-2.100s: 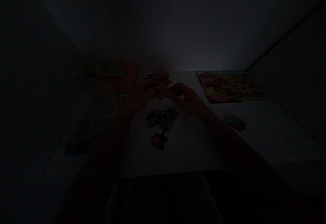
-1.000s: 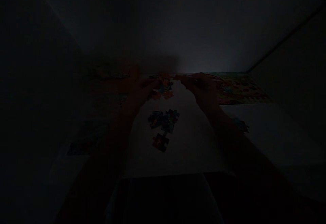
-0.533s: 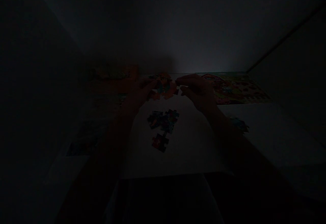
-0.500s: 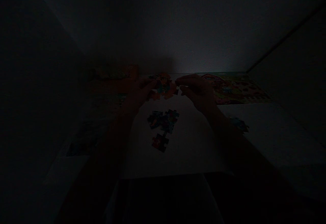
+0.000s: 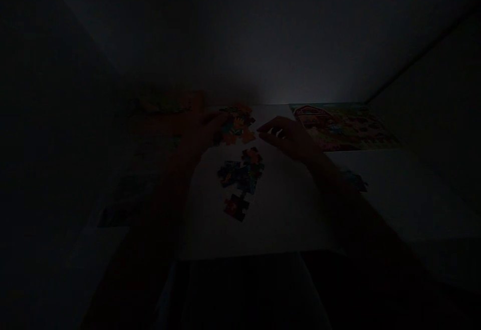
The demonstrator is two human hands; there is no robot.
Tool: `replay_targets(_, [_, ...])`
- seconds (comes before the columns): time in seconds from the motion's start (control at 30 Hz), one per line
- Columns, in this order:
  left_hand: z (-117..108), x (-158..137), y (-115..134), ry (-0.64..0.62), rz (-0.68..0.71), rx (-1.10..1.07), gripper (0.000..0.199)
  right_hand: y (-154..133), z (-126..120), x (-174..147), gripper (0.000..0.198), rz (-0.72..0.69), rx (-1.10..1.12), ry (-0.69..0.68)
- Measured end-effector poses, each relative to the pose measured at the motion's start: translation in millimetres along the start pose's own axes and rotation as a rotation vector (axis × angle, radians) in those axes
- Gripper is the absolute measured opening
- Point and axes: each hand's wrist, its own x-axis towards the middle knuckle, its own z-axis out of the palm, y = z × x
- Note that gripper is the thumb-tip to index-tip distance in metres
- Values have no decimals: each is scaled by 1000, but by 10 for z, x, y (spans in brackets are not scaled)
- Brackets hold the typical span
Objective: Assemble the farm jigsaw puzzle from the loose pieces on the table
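Note:
The scene is very dark. My left hand (image 5: pixel 205 132) is at the left edge of a group of joined jigsaw pieces (image 5: pixel 237 125) showing an orange and green cartoon figure; its fingers close on that edge, though shadow hides their tips. To the right of the group, my right hand (image 5: pixel 287 137) hovers with thumb and forefinger apart and nothing visible between them. Nearer me lies a small heap of loose jigsaw pieces (image 5: pixel 246 177), with an orange piece (image 5: pixel 251 155) at its far end. A dark red piece (image 5: pixel 236 207) lies closest to me.
A pale board or table surface (image 5: pixel 281 220) lies under the pieces. At the back right is a colourful farm picture (image 5: pixel 345 127). More pieces (image 5: pixel 355 181) lie beyond my right forearm. An orange box-like item (image 5: pixel 161 119) and dim printed sheets are at left. A pale wall (image 5: pixel 300 44) rises behind.
My right hand has come away from the joined pieces, its fingers parting. An orange piece now lies at the far end of the loose heap. The joined group has shifted slightly left.

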Motion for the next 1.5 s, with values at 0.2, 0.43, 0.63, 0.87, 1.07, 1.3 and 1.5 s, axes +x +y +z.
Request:
replay_targets(0.2, [-7, -99, 49, -271, 42, 139, 23, 40, 50, -40, 50, -26, -107, -400])
replay_targets(0.43, [-26, -60, -110, -230, 156, 393, 25, 86, 35, -27, 38, -23, -107, -460])
replay_targets(0.63, [-84, 0, -293, -157, 313, 675, 29, 89, 28, -14, 41, -42, -135, -402])
replay_targets(0.87, [6, -56, -370, -170, 335, 983, 45, -206, -562, -306, 49, -33, -216, -85])
replay_targets(1.07, [75, -25, -437, -125, 342, 1035, 44, -97, -1504, -1277, 43, 61, -446, 4])
replay_targets(1.3, [111, -48, -368, -163, 392, 1080, 31, 331, -1785, -1714, 48, 230, -579, 36])
replay_targets(1.5, [155, -35, -340, -71, 443, 1015, 31, -103, -936, -867, 49, 25, -457, -84])
